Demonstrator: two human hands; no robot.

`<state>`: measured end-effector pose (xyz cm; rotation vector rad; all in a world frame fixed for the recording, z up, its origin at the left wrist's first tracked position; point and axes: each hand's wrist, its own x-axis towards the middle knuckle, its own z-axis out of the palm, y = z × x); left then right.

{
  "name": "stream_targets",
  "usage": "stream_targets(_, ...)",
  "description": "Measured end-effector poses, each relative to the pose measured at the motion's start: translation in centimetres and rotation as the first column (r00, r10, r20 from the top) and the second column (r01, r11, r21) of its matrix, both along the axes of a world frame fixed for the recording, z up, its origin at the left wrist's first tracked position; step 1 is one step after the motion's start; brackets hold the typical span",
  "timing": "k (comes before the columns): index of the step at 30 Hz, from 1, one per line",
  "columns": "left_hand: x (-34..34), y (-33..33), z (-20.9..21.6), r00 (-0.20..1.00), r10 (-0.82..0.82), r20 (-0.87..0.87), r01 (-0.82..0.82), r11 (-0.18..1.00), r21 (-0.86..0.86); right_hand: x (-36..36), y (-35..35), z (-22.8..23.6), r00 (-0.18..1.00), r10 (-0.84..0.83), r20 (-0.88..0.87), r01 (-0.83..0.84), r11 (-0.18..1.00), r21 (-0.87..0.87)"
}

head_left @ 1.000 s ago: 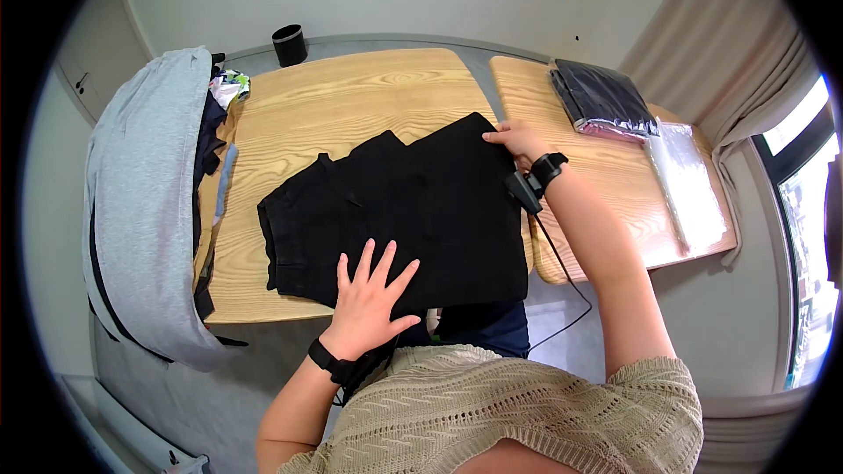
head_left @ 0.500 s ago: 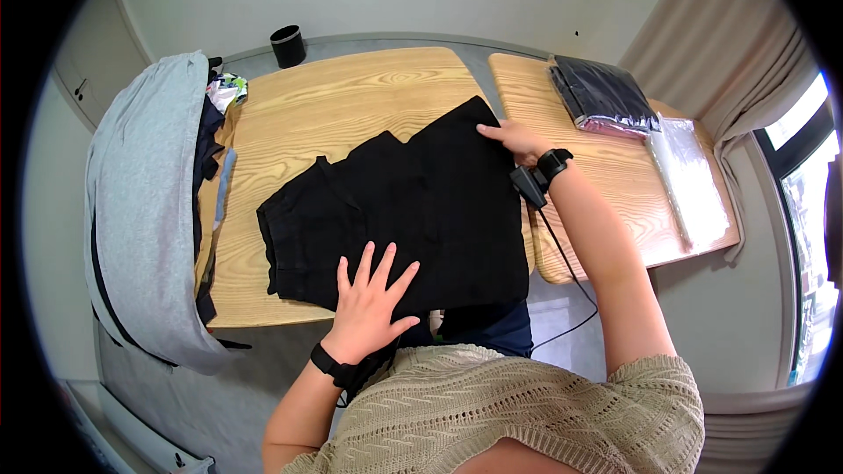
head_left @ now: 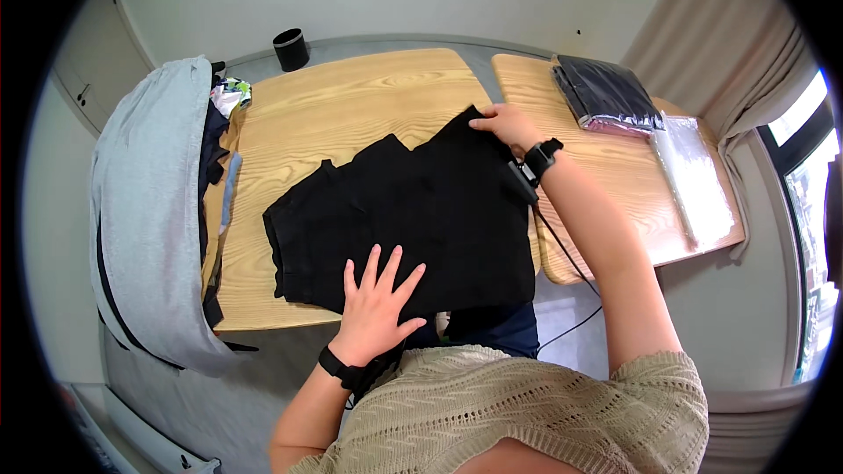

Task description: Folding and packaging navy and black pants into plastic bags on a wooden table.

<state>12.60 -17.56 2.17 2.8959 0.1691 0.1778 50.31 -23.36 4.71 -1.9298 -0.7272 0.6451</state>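
Note:
A pair of black pants (head_left: 399,202) lies spread on the wooden table, its gathered waistband at the left and the wide leg ends toward the right. My left hand (head_left: 373,303) rests flat on the near side of the cloth, fingers spread and holding nothing. At the far right corner, my right hand (head_left: 511,130) is closed on the edge of the pants, thumb on top; the fingers beneath are partly hidden. Each wrist carries a black band, and a small dark box with a cable hangs by the right one.
Grey fabric (head_left: 149,211) drapes over a heap of clothes along the table's left side. On a second table (head_left: 597,202) at the right lie packaged dark clothing (head_left: 606,92) and clear plastic bags (head_left: 694,180). A black bin (head_left: 291,50) stands on the floor beyond.
My right hand has shifted slightly away from me and left along the edge, nearer the far corner, which now sits a little lower. My left hand stays flat on the pants.

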Motion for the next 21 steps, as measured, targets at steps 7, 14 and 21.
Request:
stream_targets(7,0.2,0.0,0.1,1.0,0.0,-0.017,0.0,1.0,0.008,-12.4,-2.4,0.4,0.588,0.34,0.734,-0.492,0.87,-0.009)
stream_targets(14,0.4,0.1,0.1,1.0,-0.005,-0.024,0.005,1.0,0.017,-14.4,-3.4,-0.4,0.571,0.378,0.729,-0.486,0.871,-0.071)
stream_targets(21,0.2,0.0,0.0,1.0,0.0,-0.017,0.001,1.0,0.018,-6.5,-2.4,2.0,0.974,-0.105,0.2,0.055,0.969,0.242)
